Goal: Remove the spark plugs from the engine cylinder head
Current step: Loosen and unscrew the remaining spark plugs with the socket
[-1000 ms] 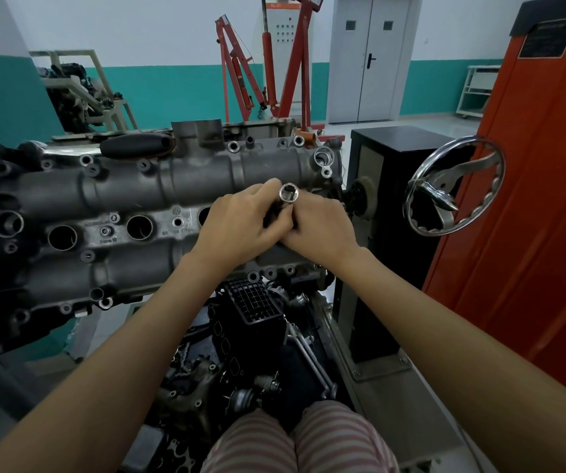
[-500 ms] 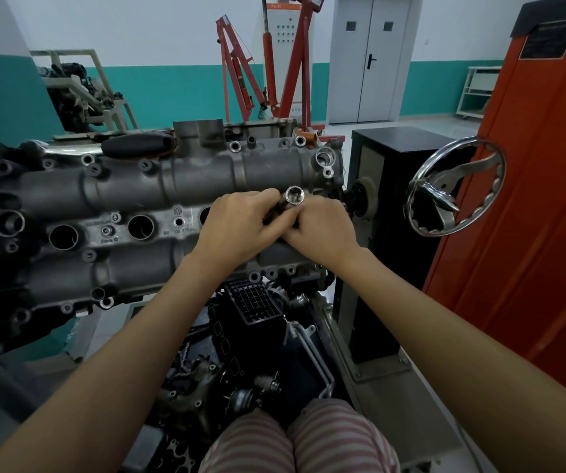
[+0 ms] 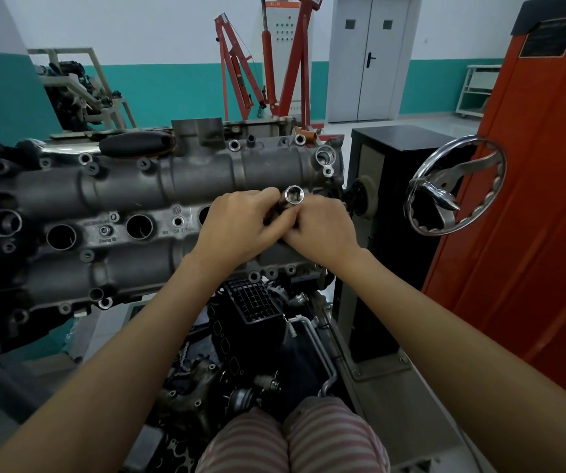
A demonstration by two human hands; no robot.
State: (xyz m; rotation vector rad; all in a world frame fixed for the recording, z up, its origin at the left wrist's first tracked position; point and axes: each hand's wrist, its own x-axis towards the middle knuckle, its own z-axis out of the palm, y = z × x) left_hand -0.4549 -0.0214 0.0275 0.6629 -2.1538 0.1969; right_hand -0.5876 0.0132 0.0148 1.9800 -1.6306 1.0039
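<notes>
The grey cylinder head [image 3: 131,186] lies across the left and middle of the view, with a row of round spark plug wells [image 3: 139,227] along its centre. A shiny tubular socket [image 3: 293,196] stands over the rightmost well, its open end facing me. My left hand [image 3: 240,230] and my right hand [image 3: 322,233] meet around the socket and grip its shaft together. The socket's lower part and the well under it are hidden by my fingers. No spark plug is visible.
A chrome handwheel [image 3: 455,189] sits on the black stand column [image 3: 390,199] right of the head. An orange cabinet [image 3: 541,199] fills the right side. Black engine parts [image 3: 250,336] lie below the head, near my knees. A red engine hoist [image 3: 267,63] stands behind.
Both hands and the socket have sunk slightly toward the head. The grip looks the same.
</notes>
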